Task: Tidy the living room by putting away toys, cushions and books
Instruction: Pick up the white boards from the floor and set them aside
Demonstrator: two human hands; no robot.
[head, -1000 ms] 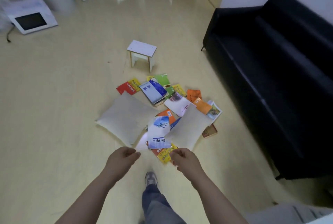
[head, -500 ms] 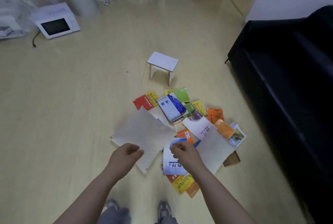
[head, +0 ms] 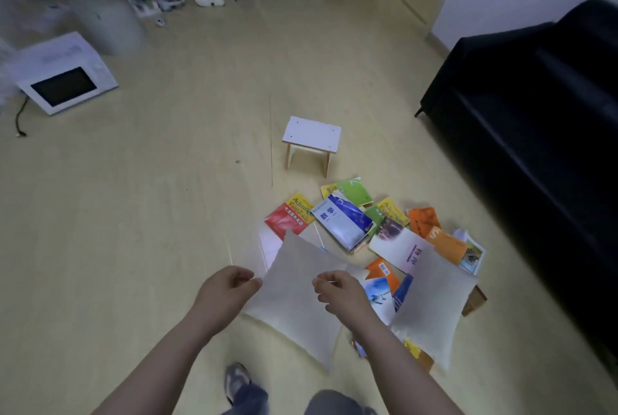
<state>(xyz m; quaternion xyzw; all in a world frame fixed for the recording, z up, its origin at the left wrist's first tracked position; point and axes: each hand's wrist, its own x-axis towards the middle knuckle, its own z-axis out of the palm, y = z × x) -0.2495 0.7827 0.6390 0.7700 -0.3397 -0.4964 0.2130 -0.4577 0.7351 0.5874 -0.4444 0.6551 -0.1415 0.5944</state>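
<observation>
- Floor (head: pixel 150 214): pale yellow, it carries every item listed below.
- Sofa (head: pixel 535 147): black, along the right side, well apart from the hands.
- Left cushion (head: pixel 294 301): pale grey, lying tilted on the floor directly in front of the person, between the two hands; its upper corner overlaps the red book.
- Right cushion (head: pixel 431 311): same colour, lying on the book pile just right of the right hand.
- Books (head: pixel 368 224): a loose, overlapping pile on the floor between the stool and the cushions, covers red, blue, green, orange and white.
- Stool (head: pixel 311 140): small, white top, upright, just beyond the pile.
- Microwave (head: pixel 63 80): white, on the floor at far left.
- Left hand (head: pixel 227 291): fingers curled, fingertips at the left edge of the left cushion; a firm grip cannot be confirmed.
- Right hand (head: pixel 341 291): fingers curled over the cushion's right part; contact cannot be confirmed.
</observation>
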